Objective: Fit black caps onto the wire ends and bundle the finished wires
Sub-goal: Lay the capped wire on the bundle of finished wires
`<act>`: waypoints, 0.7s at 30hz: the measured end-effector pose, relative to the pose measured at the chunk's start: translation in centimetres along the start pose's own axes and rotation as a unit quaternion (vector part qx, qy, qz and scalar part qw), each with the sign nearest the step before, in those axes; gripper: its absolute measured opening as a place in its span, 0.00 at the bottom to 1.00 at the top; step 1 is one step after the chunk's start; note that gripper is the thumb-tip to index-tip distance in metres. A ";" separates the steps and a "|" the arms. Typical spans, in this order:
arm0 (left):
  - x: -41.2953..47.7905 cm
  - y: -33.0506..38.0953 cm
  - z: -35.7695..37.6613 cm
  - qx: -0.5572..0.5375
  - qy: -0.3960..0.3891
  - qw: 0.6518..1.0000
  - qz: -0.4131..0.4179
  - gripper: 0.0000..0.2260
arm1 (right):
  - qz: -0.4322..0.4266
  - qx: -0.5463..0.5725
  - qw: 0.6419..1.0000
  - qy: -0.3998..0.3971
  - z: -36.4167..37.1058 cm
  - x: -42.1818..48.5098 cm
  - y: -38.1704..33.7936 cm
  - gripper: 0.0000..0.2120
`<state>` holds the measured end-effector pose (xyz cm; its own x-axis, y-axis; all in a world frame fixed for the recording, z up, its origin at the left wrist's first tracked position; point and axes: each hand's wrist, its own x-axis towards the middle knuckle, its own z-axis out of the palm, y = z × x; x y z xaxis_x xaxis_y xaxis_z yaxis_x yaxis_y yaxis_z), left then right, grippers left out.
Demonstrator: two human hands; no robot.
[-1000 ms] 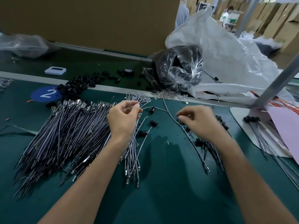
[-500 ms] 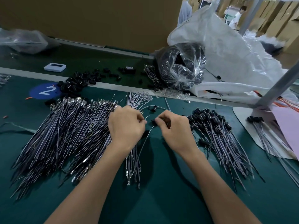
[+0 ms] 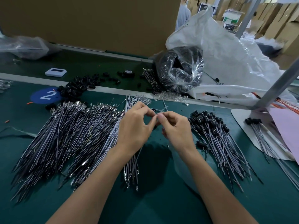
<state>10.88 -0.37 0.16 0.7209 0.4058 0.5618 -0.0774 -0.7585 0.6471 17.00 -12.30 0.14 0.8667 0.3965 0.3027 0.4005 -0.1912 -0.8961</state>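
The left hand [image 3: 135, 125] and right hand [image 3: 176, 130] meet above the middle of the bench [image 3: 161, 199]. Their fingertips touch, and each pinches one thin wire [image 3: 163, 109] between thumb and forefinger. The wire's free length pokes out toward 12 o'clock. Whether a cap sits on the pinched end I cannot tell (the fingers cover it). A slim bunch [image 3: 131, 172] runs under the left hand from 12 to 6 o'clock; whether that hand grips it is unclear. At 9 o'clock of the hands the bare wires [image 3: 64, 135] lie in a broad fan, metal tips toward the far edge. At 3 o'clock lie the capped wires [image 3: 218, 138], their black ends clustered at the far side. Loose caps [image 3: 77, 88] are heaped at 10 o'clock, just beside a blue sticker [image 3: 47, 95] marked 2. At 1 o'clock sits a clear bag [image 3: 179, 68] of black coils.
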 end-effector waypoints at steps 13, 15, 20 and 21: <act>-0.4 -0.2 0.7 -0.188 -0.075 0.979 -0.019 0.09 | 0.102 0.323 0.939 -0.053 -1.7 0.4 -0.5 0.10; -0.6 0.2 0.8 -0.205 -0.133 0.969 -0.030 0.08 | 0.107 0.348 0.931 -0.016 -2.0 0.5 -0.6 0.10; 0.4 0.8 -1.0 -0.096 -0.145 0.983 -0.062 0.07 | 0.114 0.388 0.903 0.145 -3.8 0.9 -0.3 0.11; 0.7 0.9 -1.6 -0.052 -0.153 0.984 -0.078 0.08 | 0.108 0.366 0.907 0.176 -4.0 0.9 -0.2 0.11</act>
<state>10.20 0.08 2.00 0.9017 0.3293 0.2804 -0.0072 -0.6368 0.7710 18.87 -15.49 1.83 0.9943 0.0849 0.0646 0.0173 0.4687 -0.8832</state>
